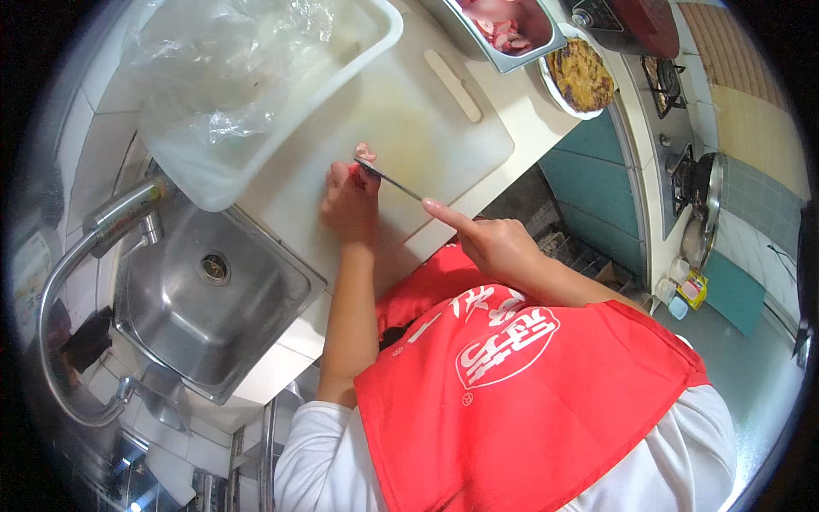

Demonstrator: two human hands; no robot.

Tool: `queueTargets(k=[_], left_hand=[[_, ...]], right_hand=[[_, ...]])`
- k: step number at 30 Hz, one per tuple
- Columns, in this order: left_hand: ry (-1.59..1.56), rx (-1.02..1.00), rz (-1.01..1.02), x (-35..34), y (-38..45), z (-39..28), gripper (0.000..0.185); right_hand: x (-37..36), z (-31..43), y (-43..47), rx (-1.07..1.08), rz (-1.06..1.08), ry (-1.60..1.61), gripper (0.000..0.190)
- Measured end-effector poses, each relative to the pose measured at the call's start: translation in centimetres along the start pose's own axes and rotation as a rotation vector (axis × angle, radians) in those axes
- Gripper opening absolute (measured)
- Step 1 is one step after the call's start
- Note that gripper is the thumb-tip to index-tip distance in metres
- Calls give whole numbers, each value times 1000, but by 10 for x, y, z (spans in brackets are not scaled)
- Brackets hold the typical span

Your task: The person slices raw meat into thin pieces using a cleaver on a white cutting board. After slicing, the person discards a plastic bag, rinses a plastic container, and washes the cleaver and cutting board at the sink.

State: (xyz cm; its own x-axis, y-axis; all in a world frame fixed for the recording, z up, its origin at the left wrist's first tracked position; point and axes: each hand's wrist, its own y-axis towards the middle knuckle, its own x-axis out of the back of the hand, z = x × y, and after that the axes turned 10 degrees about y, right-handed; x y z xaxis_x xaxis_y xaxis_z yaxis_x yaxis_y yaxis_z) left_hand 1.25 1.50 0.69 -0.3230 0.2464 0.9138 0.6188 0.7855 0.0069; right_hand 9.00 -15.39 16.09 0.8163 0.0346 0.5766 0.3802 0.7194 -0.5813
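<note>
On the white cutting board (pixel 409 109), my left hand (pixel 352 205) grips a piece of red food (pixel 354 170), possibly meat, mostly hidden by the fingers. My right hand (pixel 499 246) holds a knife (pixel 397 184) by its handle, with the index finger stretched along it. The blade's far end touches the food just beyond my left fingertips. A pale pink slice (pixel 365 152) lies at the blade's tip, on its far side. Whether it is fully cut off I cannot tell.
A white plastic tub (pixel 301 121) with clear plastic bags (pixel 237 83) overlaps the board's left side. Beyond the board is a steel pan (pixel 530 59) of red pieces. A dish of browned food (pixel 581 73) stands beside it. The steel sink (pixel 192 320) is at left.
</note>
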Motion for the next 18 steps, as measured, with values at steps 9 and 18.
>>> queueTargets(k=[9,18], left_hand=[[-44,38,76,3,2,3,30],[51,76,33,11,4,-7,31]], right_hand=[[-40,-3,75,235,-260,32,74],[2,6,3,70,-65,-3,68]])
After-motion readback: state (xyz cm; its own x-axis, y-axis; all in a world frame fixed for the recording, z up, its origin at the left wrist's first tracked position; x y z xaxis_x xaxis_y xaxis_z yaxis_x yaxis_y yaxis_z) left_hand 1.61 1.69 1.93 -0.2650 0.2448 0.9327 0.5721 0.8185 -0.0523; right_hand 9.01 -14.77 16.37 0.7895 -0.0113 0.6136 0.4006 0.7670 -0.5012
